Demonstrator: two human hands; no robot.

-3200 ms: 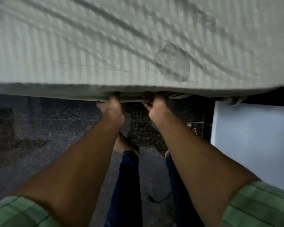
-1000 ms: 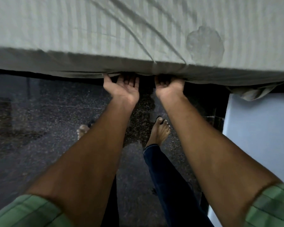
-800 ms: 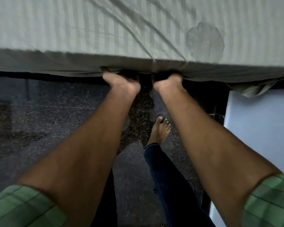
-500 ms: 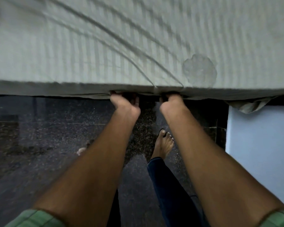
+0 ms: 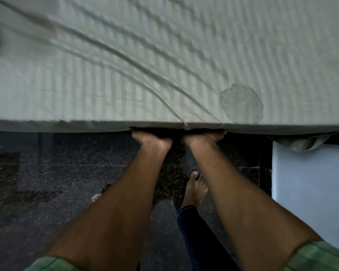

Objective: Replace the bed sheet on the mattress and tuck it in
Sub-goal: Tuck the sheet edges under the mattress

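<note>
Under the near edge of the mattress (image 5: 47, 125), both of our hands reach forward side by side, left hand (image 5: 151, 139) and right hand (image 5: 203, 138) close together. Only the wrists and heels of the hands show; the fingers vanish beneath the edge, so we cannot tell whether either grip is closed on cloth or pressing flat. The striped bed sheet (image 5: 164, 55) lies directly ahead of and above the hands, spread over the mattress top, its long edge running left to right across our view. Creases fan up and leftward from where the hands meet the edge. A loose bunch of sheet (image 5: 299, 142) hangs untucked off to the right, nearer the right hand. A round stain (image 5: 241, 102) marks the sheet. We can read no writing or labels.
</note>
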